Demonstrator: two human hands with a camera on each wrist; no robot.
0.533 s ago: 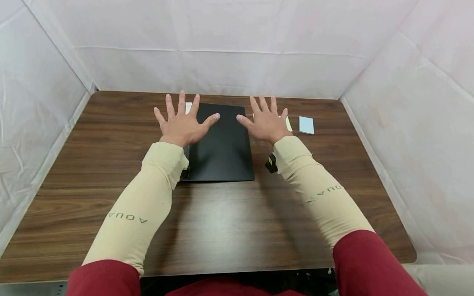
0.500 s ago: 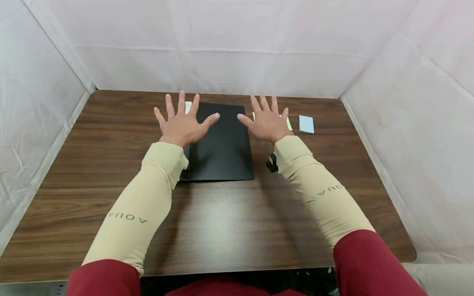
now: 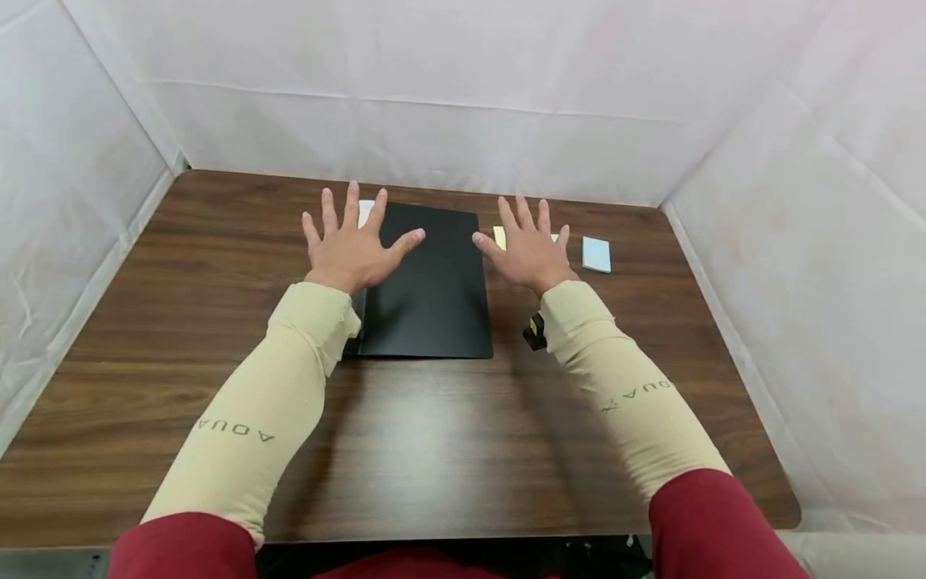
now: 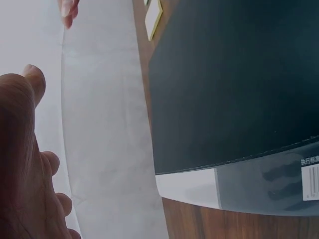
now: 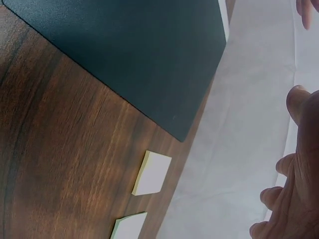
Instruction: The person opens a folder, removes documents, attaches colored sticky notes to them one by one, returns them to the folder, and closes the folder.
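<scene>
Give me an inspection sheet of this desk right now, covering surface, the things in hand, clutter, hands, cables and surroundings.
Surface: dark wood-grain table, bare in the near half.
Job's things: black folder lying flat and closed at the middle; a white label shows at its spine edge in the left wrist view.
Clutter: pale yellow sticky-note pad, a second pale pad, light blue pad, white pad behind the folder.
Hands: left hand and right hand spread, fingers straight, holding nothing.
Cables: nothing seen.
Surroundings: white fabric walls on three sides.
</scene>
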